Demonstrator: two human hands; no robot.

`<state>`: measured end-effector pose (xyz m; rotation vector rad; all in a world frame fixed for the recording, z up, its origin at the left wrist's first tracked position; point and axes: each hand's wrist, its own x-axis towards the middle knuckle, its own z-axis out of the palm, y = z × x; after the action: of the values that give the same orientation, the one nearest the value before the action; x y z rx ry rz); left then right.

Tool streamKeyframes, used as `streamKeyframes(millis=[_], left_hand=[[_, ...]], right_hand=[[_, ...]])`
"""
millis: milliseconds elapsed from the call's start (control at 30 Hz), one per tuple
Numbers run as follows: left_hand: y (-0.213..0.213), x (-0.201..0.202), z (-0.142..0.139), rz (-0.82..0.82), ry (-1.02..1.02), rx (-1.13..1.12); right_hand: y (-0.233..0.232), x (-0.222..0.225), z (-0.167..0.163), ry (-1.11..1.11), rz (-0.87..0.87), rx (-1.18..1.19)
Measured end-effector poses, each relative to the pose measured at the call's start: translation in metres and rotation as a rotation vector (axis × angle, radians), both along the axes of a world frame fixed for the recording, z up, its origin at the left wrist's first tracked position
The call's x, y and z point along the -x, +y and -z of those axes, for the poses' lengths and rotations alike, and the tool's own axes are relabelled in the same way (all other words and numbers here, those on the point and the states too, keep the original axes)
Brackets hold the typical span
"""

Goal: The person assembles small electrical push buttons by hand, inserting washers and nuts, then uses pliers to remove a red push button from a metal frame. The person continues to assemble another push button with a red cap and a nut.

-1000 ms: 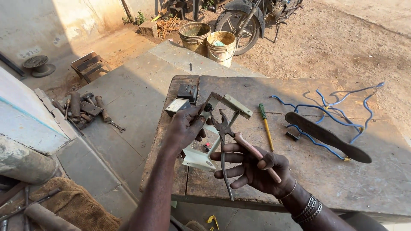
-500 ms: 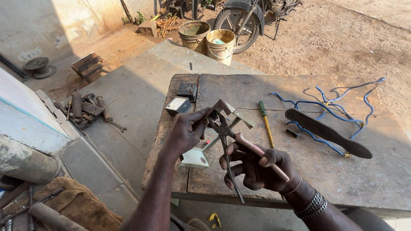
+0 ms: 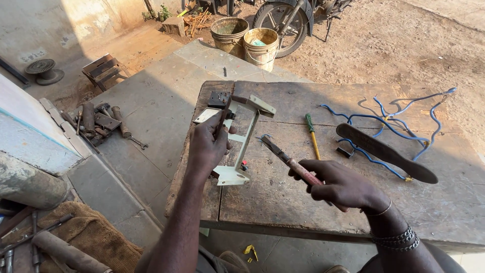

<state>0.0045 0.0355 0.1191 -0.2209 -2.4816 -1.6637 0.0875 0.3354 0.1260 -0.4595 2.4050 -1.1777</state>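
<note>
Right hand (image 3: 339,186) closed around the handles of the pliers (image 3: 289,161), jaws pointing away over the wooden surface (image 3: 303,212). Left hand (image 3: 208,146) grips the pale metal bracket (image 3: 242,139), its lower end resting on the surface. Beyond lie a green-handled screwdriver (image 3: 311,134) and blue wires (image 3: 399,119)

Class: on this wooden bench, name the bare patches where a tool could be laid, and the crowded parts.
Bare wood: the far strip of the bench beyond the screwdriver, and the near right corner below the dark blade. Crowded: blue wires at right, and the bracket by the left hand.
</note>
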Motion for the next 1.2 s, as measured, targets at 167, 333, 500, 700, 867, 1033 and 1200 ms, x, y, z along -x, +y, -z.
streamKeyframes(millis=[167, 333, 500, 700, 867, 1033, 1200], left_hand=[[-0.006, 0.003, 0.012, 0.094, -0.207, -0.358], [0.011, -0.006, 0.025, 0.258, -0.355, -0.465], [0.036, -0.020, 0.033, 0.265, -0.387, -0.437], [0.080, -0.051, 0.042, 0.349, -0.435, -0.382], [0.095, -0.066, 0.044, 0.416, -0.378, -0.397], [0.098, -0.072, 0.047, 0.439, -0.349, -0.324], [0.094, -0.071, 0.049, 0.424, -0.326, -0.326]], right_hand=[[0.012, 0.013, 0.045, 0.266, 0.286, -0.722], [0.017, 0.028, 0.064, 0.916, 0.365, -0.627], [-0.001, 0.018, 0.049, 0.950, 0.426, -0.047], [-0.034, 0.004, 0.036, 0.870, 0.327, 0.066], [-0.031, 0.005, 0.040, 0.811, 0.361, 0.010], [-0.034, 0.002, 0.050, 0.899, 0.372, 0.039], [-0.035, 0.003, 0.046, 0.839, 0.303, 0.092]])
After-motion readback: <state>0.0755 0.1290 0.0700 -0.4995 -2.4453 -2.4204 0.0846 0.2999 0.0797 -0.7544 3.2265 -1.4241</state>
